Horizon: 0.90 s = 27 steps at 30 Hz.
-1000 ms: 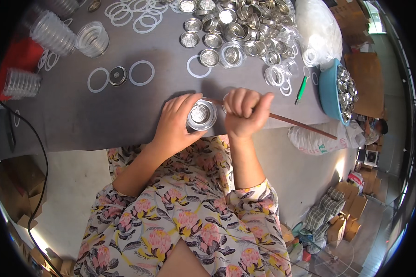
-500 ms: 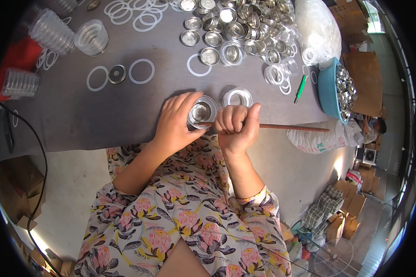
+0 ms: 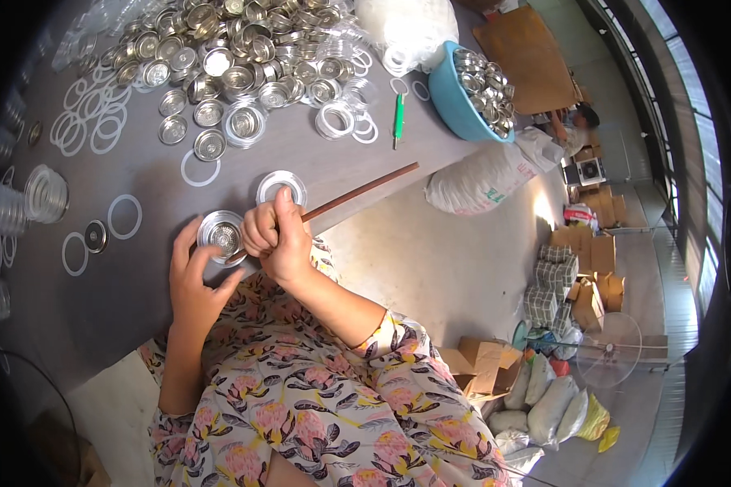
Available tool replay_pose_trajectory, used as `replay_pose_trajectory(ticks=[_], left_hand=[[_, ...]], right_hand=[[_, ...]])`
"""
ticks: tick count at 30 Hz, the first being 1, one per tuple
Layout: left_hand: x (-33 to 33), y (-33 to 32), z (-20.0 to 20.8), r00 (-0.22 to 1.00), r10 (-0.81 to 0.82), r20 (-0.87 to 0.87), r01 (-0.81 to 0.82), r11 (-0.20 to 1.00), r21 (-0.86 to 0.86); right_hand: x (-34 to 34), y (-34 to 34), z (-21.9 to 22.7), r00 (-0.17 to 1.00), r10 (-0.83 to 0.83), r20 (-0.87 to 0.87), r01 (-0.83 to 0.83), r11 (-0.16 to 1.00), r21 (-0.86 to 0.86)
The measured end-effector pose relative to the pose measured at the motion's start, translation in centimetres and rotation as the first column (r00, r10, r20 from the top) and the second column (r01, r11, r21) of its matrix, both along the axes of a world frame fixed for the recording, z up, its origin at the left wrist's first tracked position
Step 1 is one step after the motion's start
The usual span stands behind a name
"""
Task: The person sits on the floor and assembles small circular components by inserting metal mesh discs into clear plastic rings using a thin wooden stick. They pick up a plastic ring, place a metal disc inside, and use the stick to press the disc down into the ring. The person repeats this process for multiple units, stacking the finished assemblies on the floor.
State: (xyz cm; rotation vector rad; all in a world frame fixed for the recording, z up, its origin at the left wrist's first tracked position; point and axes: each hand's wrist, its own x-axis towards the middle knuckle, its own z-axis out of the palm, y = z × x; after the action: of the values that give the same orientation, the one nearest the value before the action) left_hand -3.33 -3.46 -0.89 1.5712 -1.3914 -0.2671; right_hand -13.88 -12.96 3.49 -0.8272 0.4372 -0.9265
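Note:
A clear plastic ring with a perforated metal strainer [image 3: 222, 232] inside lies near the table's front edge. My left hand [image 3: 196, 280] is at its left and near side with fingers spread; a fingertip touches the rim, and the thumb stands apart from it. My right hand [image 3: 278, 242] is a closed fist, thumb up, around a thin reddish-brown stick [image 3: 361, 191]. The stick's lower end meets the near right edge of the plastic ring; its long end points up and right. Just behind my right fist sits another clear plastic ring [image 3: 282, 187].
Metal strainer cups [image 3: 252, 49] are heaped at the back, with white flat gaskets [image 3: 105, 101] to their left. A green-handled tool [image 3: 399, 120] lies near a blue basin [image 3: 455, 97] of metal parts. A white sack [image 3: 479, 183] stands beyond the table edge.
My view has swung right, so the table things appear farther left. The left thumb has come away from the plastic ring and its fingers have spread. The stick now slopes more steeply.

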Motion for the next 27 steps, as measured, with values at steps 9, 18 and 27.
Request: replay_pose_trajectory(ticks=[9,18,27], left_hand=[[0.6,-0.4,0.0,0.997,0.072,-0.041,-0.071,0.997,0.019],[0.9,-0.8,0.4,0.998,0.067,-0.017,-0.065,0.994,0.090],[1.0,-0.7,0.3,0.996,0.059,-0.062,-0.053,0.994,0.098]], right_hand=[[2.0,0.2,-1.3,0.985,0.064,0.160,-0.061,0.998,-0.027],[2.9,-1.3,-1.2,0.991,0.095,0.094,-0.087,0.992,-0.087],[2.8,1.2,-1.1,0.994,-0.091,0.056,0.102,0.962,-0.252]])
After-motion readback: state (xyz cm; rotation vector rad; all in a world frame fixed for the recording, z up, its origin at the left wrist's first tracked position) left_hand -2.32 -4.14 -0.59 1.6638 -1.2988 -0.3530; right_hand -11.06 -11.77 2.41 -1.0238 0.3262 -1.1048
